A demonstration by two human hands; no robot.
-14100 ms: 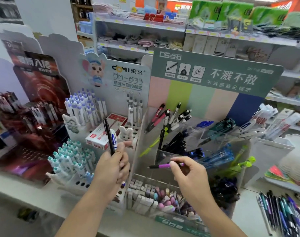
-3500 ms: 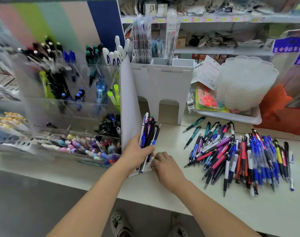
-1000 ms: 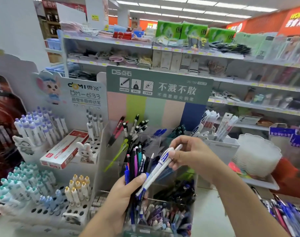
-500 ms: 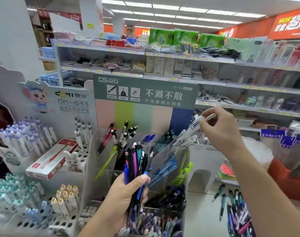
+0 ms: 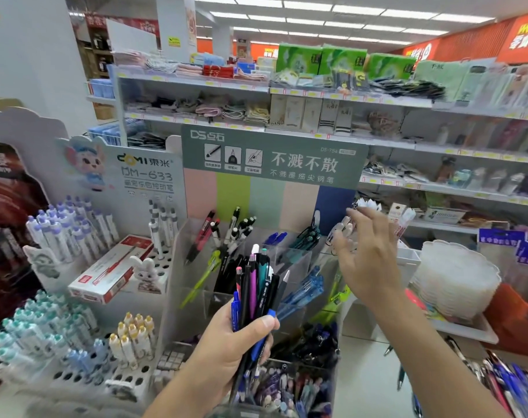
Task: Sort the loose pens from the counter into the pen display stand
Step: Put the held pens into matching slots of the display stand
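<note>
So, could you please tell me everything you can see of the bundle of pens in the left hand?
The bundle of mixed plastic pens stands roughly upright, fanned at the top, gripped by the left hand, thumb across the front. Barrels are black, blue, purple, teal and red; one has a white tip. It is held in front of the clear acrylic pen display stand, lower ends hidden behind the fingers.

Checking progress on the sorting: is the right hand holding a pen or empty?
Empty. The right hand has its fingers spread and relaxed beside the white pens in the stand; the left hand grips the pen bundle.
</note>
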